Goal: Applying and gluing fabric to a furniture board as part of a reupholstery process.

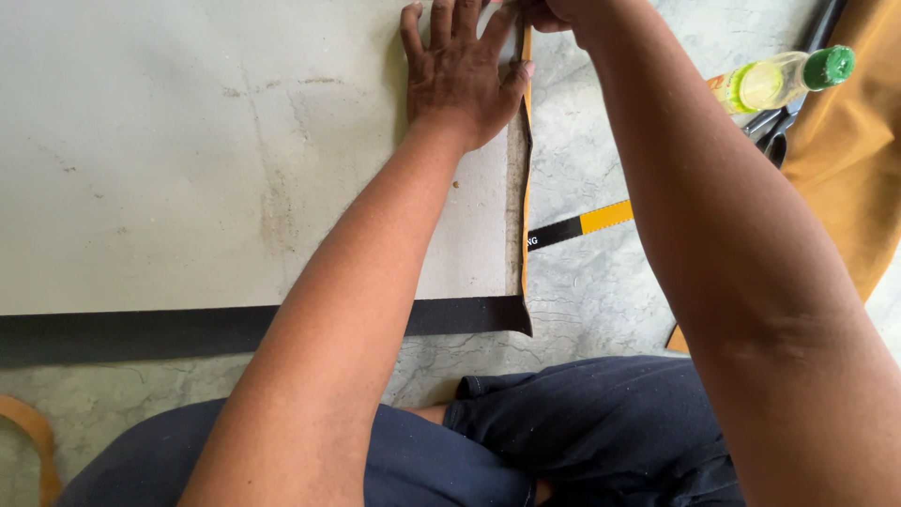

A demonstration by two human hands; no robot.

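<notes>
Pressing a grey board (235,160) flat on the floor while running a blade along its right edge.

Left hand (460,70) spread open, fingers (441,23) flat on board; right hand (554,11) mostly out of frame just beyond left fingertips, grip unclear, apparently at orange-and-black strip (525,188). Judged mid-cut; steady pressure needed next. Board pale, scuffed, black-edged.

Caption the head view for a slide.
Left hand flat on a grey board; right hand at its edge strip.
</notes>
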